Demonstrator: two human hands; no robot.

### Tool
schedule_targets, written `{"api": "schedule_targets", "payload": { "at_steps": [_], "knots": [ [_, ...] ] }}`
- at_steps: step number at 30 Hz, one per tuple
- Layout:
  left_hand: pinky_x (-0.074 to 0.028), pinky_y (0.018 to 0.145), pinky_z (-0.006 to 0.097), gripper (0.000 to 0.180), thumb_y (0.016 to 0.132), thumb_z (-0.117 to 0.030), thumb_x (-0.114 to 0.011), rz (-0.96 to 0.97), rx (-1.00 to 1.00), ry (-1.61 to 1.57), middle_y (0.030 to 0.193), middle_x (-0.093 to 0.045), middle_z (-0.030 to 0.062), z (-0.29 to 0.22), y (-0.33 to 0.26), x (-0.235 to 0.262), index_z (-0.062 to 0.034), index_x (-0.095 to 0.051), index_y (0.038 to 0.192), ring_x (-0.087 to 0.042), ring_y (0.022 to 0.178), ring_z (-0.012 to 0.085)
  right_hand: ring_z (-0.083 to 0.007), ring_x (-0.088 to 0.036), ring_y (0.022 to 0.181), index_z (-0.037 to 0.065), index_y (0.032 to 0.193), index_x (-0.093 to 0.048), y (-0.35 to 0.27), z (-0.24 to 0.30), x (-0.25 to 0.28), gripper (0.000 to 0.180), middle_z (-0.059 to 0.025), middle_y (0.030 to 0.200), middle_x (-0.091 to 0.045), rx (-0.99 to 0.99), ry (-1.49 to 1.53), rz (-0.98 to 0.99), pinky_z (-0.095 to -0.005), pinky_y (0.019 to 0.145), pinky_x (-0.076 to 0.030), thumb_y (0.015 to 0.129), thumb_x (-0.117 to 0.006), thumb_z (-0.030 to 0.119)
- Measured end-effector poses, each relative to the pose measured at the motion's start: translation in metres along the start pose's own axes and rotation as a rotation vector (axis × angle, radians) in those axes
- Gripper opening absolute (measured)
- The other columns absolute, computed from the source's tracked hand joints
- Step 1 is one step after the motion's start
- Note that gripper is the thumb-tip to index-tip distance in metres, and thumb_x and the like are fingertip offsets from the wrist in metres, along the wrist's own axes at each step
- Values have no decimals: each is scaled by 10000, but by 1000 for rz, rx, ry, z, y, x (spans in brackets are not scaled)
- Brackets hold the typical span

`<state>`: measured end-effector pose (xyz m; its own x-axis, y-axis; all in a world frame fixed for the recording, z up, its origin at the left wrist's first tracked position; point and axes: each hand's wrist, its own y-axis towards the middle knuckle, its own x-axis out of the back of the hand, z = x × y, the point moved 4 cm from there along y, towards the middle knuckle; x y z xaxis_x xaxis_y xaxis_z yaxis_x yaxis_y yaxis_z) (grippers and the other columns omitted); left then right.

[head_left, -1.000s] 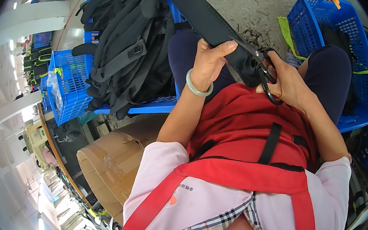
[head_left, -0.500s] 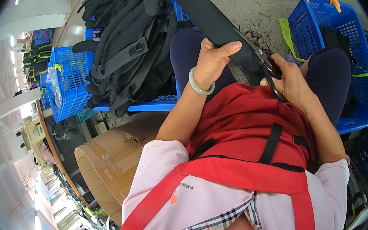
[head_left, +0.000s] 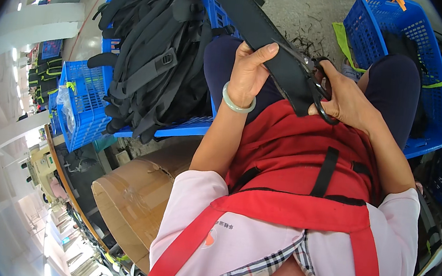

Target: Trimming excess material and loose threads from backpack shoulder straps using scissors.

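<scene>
My left hand point(head_left: 249, 76) is closed on a long black padded strap point(head_left: 244, 16), thumb on top. The strap comes from the upper left and ends over my lap. My right hand point(head_left: 349, 100) grips a pair of black-handled scissors point(head_left: 308, 64), fingers in the loops. Its handles are spread apart. The blades point to the upper left along the strap's right edge, close to my left thumb. Whether they touch the fabric or a thread, I cannot tell.
A heap of black straps point(head_left: 147, 71) fills a blue crate point(head_left: 179, 130) at my left. Another blue crate point(head_left: 429, 106) with dark items stands at my right. Dark thread scraps point(head_left: 309, 42) lie on the floor ahead. A cardboard box point(head_left: 134, 193) sits at lower left.
My left hand and the strap have shifted slightly left and down. The scissors' handles have spread, and the blades now reach further along the strap's edge. The strap's end shows more over my lap.
</scene>
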<state>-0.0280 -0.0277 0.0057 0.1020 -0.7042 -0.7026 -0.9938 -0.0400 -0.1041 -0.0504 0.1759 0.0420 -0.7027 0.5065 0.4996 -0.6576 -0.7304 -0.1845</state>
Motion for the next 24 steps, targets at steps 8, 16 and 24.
{"api": "schedule_targets", "payload": {
  "at_steps": [8, 16, 24],
  "knots": [
    [-543, 761, 310, 120, 844, 15, -653, -17, 19, -25, 909, -682, 59, 4, -1, -3, -38, -659, 951, -657, 819, 160, -208, -479, 615, -26, 982, -527, -1, -8, -10, 519, -135, 657, -513, -51, 160, -21, -337, 585, -413, 785, -742, 403],
    [-535, 790, 317, 131, 840, 9, -663, 52, -32, 76, 932, -683, 54, -6, 1, -3, -30, -665, 965, -658, 837, 161, -185, -477, 635, -29, 996, -554, -3, -23, -7, 500, -121, 664, -519, -15, 162, -88, -327, 596, -418, 784, -747, 381],
    [-551, 729, 295, 147, 820, 40, -668, 12, 5, 64, 900, -679, 65, 3, 1, -8, -27, -648, 950, -665, 793, 164, -365, -611, 793, -8, 1135, -443, -2, -18, -10, 673, -208, 860, -603, -26, 77, -66, -396, 688, -459, 753, -747, 455]
  ]
}}
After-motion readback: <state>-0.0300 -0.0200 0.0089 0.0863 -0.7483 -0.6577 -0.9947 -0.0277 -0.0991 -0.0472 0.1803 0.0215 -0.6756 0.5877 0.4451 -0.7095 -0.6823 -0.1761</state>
